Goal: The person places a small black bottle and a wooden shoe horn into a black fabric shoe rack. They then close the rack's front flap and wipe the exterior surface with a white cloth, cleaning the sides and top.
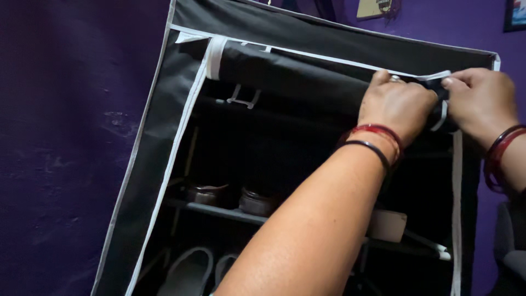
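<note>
Both hands work at the top right corner of a black fabric shoe rack that stands against a purple wall. Its front flap is rolled up into a long bundle under the top edge, which leaves the shelves open to view. The left hand presses against the right end of the roll, fingers curled over it, seemingly to keep it from unrolling. The right hand pinches a white strap between thumb and forefinger just beside the left hand, at the spot where a tie would hold the roll up. A matching white strap already loops round the left end of the roll. Inside, a pair of brown shoes sits on a middle shelf, and pale sandals lie below, cut off by the lower edge. The interior is dark, so the upper shelf and back are hard to make out. The left forearm hides much of the right side, and a pale boxlike thing behind it cannot be identified.
</note>
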